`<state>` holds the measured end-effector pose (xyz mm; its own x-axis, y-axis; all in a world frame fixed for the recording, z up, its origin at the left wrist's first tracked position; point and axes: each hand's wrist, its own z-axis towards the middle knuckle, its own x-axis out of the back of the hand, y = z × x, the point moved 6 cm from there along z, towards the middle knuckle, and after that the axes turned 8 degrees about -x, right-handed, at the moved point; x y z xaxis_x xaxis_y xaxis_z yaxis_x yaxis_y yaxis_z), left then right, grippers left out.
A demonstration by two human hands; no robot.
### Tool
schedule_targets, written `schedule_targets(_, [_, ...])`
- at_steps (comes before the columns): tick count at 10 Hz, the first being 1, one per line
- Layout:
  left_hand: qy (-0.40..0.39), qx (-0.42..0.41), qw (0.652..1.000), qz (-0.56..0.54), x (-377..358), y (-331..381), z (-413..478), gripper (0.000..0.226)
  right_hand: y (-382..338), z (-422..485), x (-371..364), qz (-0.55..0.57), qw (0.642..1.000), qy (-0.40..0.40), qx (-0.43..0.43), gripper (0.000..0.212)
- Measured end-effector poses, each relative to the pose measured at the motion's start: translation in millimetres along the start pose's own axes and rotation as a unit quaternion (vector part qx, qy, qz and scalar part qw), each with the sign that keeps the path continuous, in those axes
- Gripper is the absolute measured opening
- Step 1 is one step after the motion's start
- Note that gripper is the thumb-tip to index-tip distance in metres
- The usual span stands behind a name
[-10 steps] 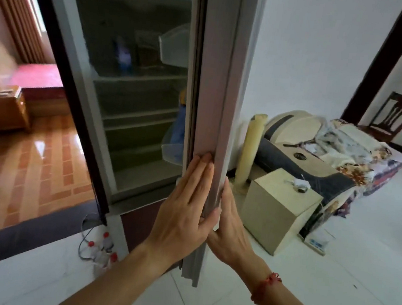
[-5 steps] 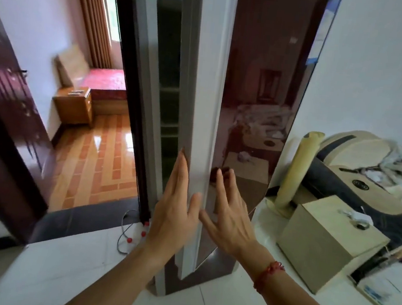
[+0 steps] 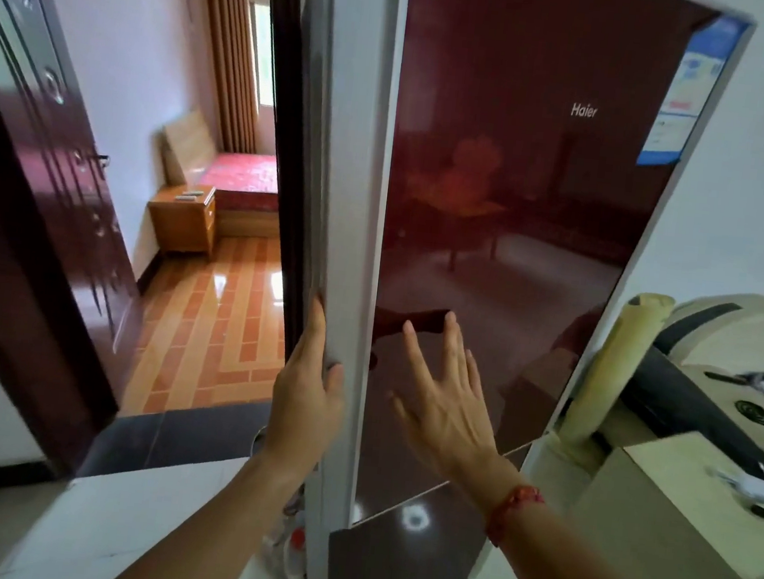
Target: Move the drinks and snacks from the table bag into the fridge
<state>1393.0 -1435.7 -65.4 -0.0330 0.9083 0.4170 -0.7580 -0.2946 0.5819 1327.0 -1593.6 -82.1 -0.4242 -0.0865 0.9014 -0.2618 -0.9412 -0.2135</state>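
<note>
The fridge door (image 3: pixel 510 218) is dark red glass with a grey-white edge and fills the middle of the view, almost closed against the fridge body. My left hand (image 3: pixel 308 390) lies flat along the door's grey edge, fingers straight and thumb wrapped round the front. My right hand (image 3: pixel 444 395) is spread open, fingertips near or touching the red glass front. Neither hand holds anything. The inside of the fridge is hidden. No bag, drinks or snacks are in view.
An open doorway on the left leads to a room with a wooden nightstand (image 3: pixel 184 221) and a red bed (image 3: pixel 241 175). A dark door (image 3: pixel 28 186) stands open at far left. A beige box (image 3: pixel 677 509) and a massage chair (image 3: pixel 715 371) crowd the right.
The fridge door has swung from wide open, shelves showing, to nearly closed. My right hand came off the door edge and now spreads over the red front.
</note>
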Motion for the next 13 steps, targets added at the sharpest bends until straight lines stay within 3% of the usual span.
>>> schedule_targets(5, [-0.031,0.098,0.994,-0.036,-20.9,-89.1,79.2,0.098,-32.0,80.5,-44.0,-0.009,0.999,-0.021,-0.04,0.089])
schedule_targets(9, [-0.091,0.114,0.988,-0.04,-17.0,-88.0,81.9,0.101,-35.0,81.6,-37.7,-0.031,0.997,-0.056,-0.046,0.092])
schedule_targets(11, [-0.186,0.063,0.977,0.079,5.8,-66.1,63.1,0.093,-28.6,76.8,-18.6,-0.017,0.994,-0.085,-0.064,0.091])
schedule_targets(13, [-0.164,-0.008,0.96,0.225,44.6,-28.7,41.7,0.077,-35.0,44.4,14.4,0.01,0.992,-0.098,-0.079,0.081])
